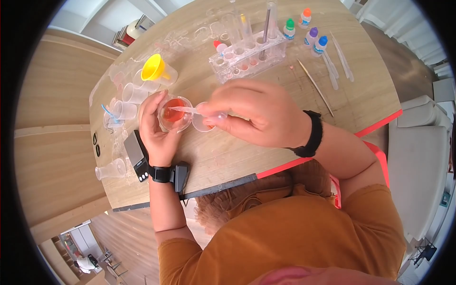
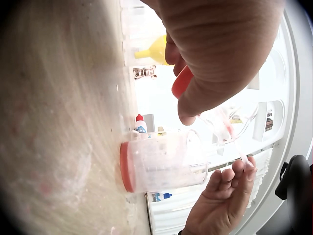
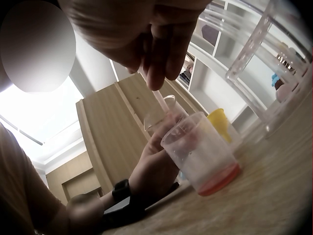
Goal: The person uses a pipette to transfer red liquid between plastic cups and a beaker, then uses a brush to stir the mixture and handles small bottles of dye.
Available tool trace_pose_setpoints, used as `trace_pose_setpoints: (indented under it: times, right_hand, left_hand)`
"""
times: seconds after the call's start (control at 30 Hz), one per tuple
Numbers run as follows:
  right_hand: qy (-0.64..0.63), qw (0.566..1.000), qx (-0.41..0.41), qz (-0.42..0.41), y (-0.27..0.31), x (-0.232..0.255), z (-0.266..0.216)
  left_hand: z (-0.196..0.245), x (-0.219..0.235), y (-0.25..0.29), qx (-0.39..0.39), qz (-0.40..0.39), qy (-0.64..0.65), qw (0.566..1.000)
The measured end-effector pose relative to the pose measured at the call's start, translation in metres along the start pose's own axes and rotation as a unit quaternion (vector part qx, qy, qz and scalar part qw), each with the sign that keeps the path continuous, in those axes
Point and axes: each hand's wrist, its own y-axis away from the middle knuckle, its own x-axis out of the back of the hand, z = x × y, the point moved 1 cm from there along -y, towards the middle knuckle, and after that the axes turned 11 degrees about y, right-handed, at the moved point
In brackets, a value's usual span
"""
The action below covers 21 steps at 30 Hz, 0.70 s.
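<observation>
My left hand (image 1: 160, 137) grips a clear plastic cup (image 1: 188, 103) with red liquid (image 1: 175, 104) inside, tilted above the table. Between the thumb and fingers of my right hand (image 1: 261, 114) is a clear plastic dropper (image 1: 184, 109). Its thin tip reaches in over the mouth of the held cup. Just below my hands, a second clear cup (image 3: 195, 152) stands upright on the table with a shallow red layer at its bottom. The left wrist view shows this standing cup (image 2: 168, 161) beside the raised hands.
A yellow funnel (image 1: 153, 69) sits in a cup at the far left, near several clear cups (image 1: 126, 110). A black scale (image 1: 137, 156) lies by my left wrist. Behind stand a test tube rack (image 1: 247, 64) and dropper bottles (image 1: 289, 29). A thin stick (image 1: 316, 88) and spare droppers (image 1: 342, 57) lie right.
</observation>
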Motion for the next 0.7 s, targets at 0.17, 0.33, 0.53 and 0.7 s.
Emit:
trace_pose_setpoints:
  times: [0.17,0.33,0.53,0.7]
  right_hand:
    - [-0.003,1.000,-0.006,-0.010,0.0015,-0.0013,0.0021]
    - [-0.018,1.000,-0.019,-0.016,0.0018,-0.0017,0.0011]
    - [-0.007,0.999,-0.043,-0.011,0.0021,-0.0030,0.0028]
    - [0.015,0.999,-0.045,-0.013,0.0000,0.0011,-0.0007]
  left_hand:
    - [0.0011,-0.0002,0.0004,0.015,0.004,0.004,1.000]
    - [0.0022,0.0001,-0.0002,0.008,0.011,-0.030,0.999]
    - [0.0059,-0.0033,-0.0018,0.005,0.020,-0.017,1.000]
    - [0.0038,-0.0021,-0.0018,-0.008,0.014,-0.027,1.000]
